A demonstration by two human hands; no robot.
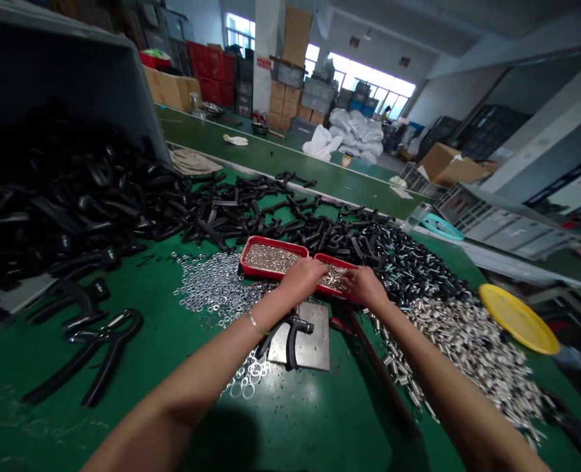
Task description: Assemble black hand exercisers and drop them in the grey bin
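Bin (pixel 136 92): well to the left of the plate (pixel 317 337); handles could slide from it, because they heap at its open side. Its dark inside hides single pieces, and the picture cuts it off.
Handles (pixel 315 229): spread behind the plate, close to the trays; one that rolls might push a tray. Which lies over which is hard to see.
Bar (pixel 381 367): right of the plate, near the right forearm; an elbow could knock it. Its near end is lost in shadow.
Left tray (pixel 275 240): behind the plate, and next to it the right tray (pixel 340 294); a wrist pressing on a rim may tip one and mix the contents.
Left hand (pixel 303 272): behind the plate, fingers bent down at the right tray; whether it holds something, I cannot tell.
Right hand (pixel 366 285): behind the plate, to its right, fingers half bent into the right tray; its grip is also unclear.
Washers (pixel 214 282): left of the plate; a sweeping forearm could scatter them.
Pins (pixel 330 278): in the right tray; easily dropped, being so small. Their shape is blurred.
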